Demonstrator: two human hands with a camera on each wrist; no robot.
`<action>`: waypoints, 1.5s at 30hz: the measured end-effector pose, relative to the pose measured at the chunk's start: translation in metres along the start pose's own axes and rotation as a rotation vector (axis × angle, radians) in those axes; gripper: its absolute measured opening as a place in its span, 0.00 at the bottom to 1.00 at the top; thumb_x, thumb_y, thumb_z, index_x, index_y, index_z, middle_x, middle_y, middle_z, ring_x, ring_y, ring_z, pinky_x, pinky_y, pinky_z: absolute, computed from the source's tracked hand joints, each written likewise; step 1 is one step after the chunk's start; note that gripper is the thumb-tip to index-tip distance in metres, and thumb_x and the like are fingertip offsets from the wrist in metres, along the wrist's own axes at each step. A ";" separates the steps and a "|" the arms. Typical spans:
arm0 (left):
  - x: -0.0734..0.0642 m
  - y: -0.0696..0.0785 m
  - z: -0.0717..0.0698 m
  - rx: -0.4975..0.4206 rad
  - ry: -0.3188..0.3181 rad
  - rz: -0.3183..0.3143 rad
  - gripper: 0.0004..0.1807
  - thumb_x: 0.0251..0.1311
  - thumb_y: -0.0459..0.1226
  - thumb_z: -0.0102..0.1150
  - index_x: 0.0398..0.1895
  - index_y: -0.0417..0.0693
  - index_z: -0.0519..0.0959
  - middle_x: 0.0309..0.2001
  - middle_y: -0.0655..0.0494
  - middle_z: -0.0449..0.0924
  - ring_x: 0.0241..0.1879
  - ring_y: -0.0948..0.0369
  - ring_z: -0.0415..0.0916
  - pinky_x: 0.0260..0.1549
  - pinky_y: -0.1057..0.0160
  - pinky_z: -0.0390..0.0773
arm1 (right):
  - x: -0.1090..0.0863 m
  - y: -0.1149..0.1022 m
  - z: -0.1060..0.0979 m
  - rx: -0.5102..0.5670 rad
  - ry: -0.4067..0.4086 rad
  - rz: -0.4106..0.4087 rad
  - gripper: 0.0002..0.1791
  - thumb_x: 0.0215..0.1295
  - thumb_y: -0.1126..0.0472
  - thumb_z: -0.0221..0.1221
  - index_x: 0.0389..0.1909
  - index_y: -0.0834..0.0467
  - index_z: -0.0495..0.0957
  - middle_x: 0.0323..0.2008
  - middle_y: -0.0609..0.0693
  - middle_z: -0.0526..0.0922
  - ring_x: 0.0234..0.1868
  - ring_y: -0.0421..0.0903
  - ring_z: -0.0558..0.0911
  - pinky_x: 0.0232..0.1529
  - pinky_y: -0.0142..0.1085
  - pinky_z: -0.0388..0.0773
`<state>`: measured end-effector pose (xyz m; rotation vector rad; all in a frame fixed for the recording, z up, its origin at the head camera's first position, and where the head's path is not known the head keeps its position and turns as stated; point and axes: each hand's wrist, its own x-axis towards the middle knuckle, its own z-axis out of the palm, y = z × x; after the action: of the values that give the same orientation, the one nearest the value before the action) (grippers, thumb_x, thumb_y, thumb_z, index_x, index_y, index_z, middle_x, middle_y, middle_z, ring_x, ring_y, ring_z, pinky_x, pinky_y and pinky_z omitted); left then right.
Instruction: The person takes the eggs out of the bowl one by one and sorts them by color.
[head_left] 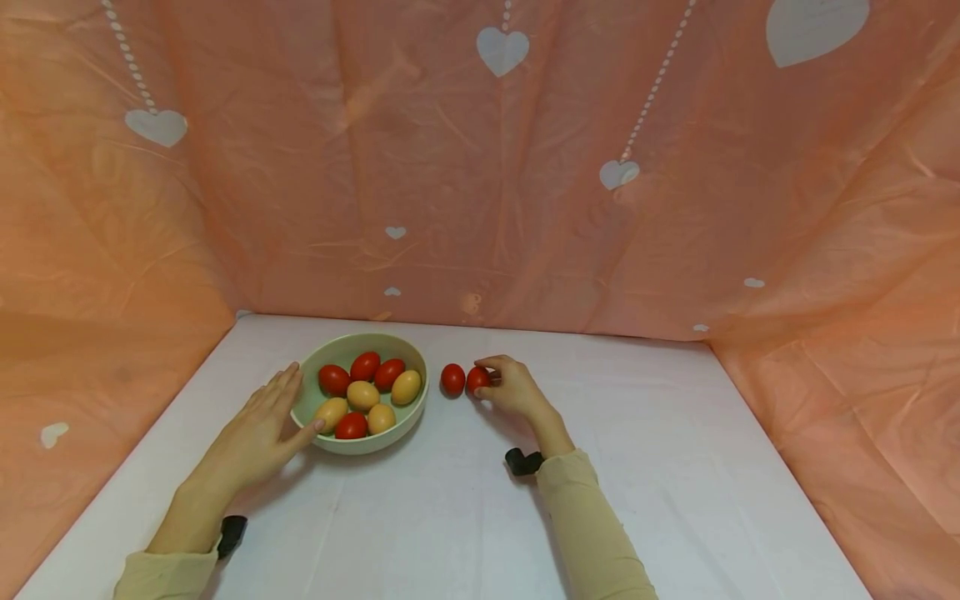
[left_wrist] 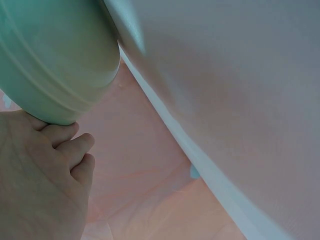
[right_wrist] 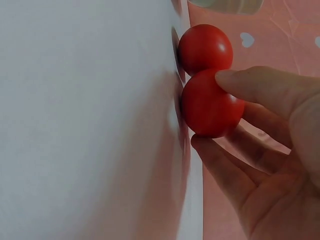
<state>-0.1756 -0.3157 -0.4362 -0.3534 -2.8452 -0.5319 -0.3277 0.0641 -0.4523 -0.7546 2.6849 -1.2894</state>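
Note:
A light green bowl (head_left: pixel 360 446) holds several red eggs (head_left: pixel 334 380) and several yellow eggs (head_left: pixel 363 396). My left hand (head_left: pixel 258 421) rests against the bowl's left side, fingers extended along the outside and thumb at the near rim. In the left wrist view its fingertips meet the bowl's outer wall (left_wrist: pixel 55 65). To the right of the bowl, my right hand (head_left: pixel 513 387) pinches a red egg (right_wrist: pixel 212 104) between thumb and fingers, close over the table. Right beside it lies another red egg (right_wrist: pixel 205 47), overlapped by the held one in the right wrist view.
A white cloth (head_left: pixel 450 517) covers the table. Orange-pink sheeting (head_left: pixel 465 167) with white hearts stands behind it and on both sides. Small black devices sit at the left wrist (head_left: pixel 231 533) and the right wrist (head_left: pixel 522 462).

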 end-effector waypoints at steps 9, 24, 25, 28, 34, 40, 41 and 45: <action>0.000 -0.001 0.001 0.000 -0.006 -0.005 0.50 0.73 0.56 0.57 0.80 0.27 0.51 0.80 0.30 0.49 0.78 0.33 0.51 0.76 0.35 0.52 | -0.001 0.000 0.000 0.016 -0.019 0.020 0.28 0.62 0.69 0.70 0.64 0.66 0.79 0.62 0.62 0.79 0.58 0.60 0.83 0.60 0.49 0.83; -0.001 0.000 0.001 -0.006 -0.003 -0.014 0.50 0.73 0.57 0.56 0.80 0.27 0.51 0.80 0.30 0.48 0.78 0.34 0.49 0.77 0.36 0.51 | 0.000 0.000 -0.001 -0.033 0.008 0.002 0.30 0.61 0.66 0.72 0.65 0.64 0.79 0.64 0.61 0.78 0.58 0.60 0.82 0.60 0.51 0.82; -0.001 0.000 0.001 -0.007 -0.002 -0.014 0.50 0.73 0.57 0.56 0.80 0.27 0.51 0.80 0.30 0.48 0.78 0.34 0.49 0.77 0.36 0.51 | 0.000 0.000 -0.001 -0.041 0.018 -0.002 0.30 0.61 0.66 0.72 0.65 0.63 0.79 0.64 0.61 0.78 0.59 0.60 0.82 0.61 0.51 0.82; -0.002 0.001 0.000 -0.009 -0.003 -0.015 0.51 0.73 0.57 0.56 0.80 0.27 0.51 0.81 0.30 0.48 0.79 0.34 0.49 0.77 0.35 0.51 | 0.001 -0.004 -0.002 -0.061 0.053 -0.020 0.29 0.62 0.65 0.71 0.65 0.63 0.79 0.64 0.60 0.78 0.61 0.60 0.80 0.63 0.53 0.80; -0.001 -0.001 0.001 -0.009 0.006 -0.007 0.50 0.73 0.56 0.57 0.79 0.26 0.51 0.80 0.30 0.49 0.78 0.33 0.49 0.77 0.35 0.51 | 0.002 -0.021 0.001 -0.035 0.139 -0.102 0.26 0.65 0.65 0.69 0.63 0.64 0.79 0.64 0.60 0.78 0.61 0.59 0.79 0.63 0.51 0.80; -0.001 -0.001 0.000 -0.002 0.006 -0.009 0.51 0.73 0.57 0.57 0.79 0.26 0.52 0.80 0.30 0.49 0.78 0.33 0.51 0.76 0.35 0.52 | 0.002 -0.044 0.012 -0.019 0.180 -0.198 0.23 0.66 0.64 0.67 0.61 0.63 0.80 0.62 0.59 0.79 0.60 0.57 0.80 0.61 0.47 0.82; -0.001 0.000 0.000 -0.003 0.003 -0.011 0.51 0.73 0.57 0.57 0.79 0.26 0.52 0.80 0.30 0.49 0.78 0.33 0.51 0.76 0.34 0.53 | 0.002 -0.047 0.014 -0.027 0.184 -0.221 0.22 0.66 0.65 0.67 0.61 0.63 0.81 0.62 0.58 0.79 0.60 0.56 0.80 0.60 0.47 0.83; 0.000 0.000 0.000 -0.003 -0.010 -0.013 0.51 0.73 0.57 0.57 0.79 0.26 0.51 0.80 0.29 0.49 0.78 0.33 0.51 0.76 0.34 0.53 | 0.001 -0.057 0.022 -0.049 0.182 -0.289 0.21 0.65 0.65 0.68 0.59 0.63 0.82 0.60 0.58 0.81 0.60 0.56 0.81 0.59 0.47 0.83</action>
<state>-0.1758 -0.3158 -0.4357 -0.3390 -2.8584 -0.5390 -0.2995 0.0176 -0.4236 -1.1181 2.8391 -1.4192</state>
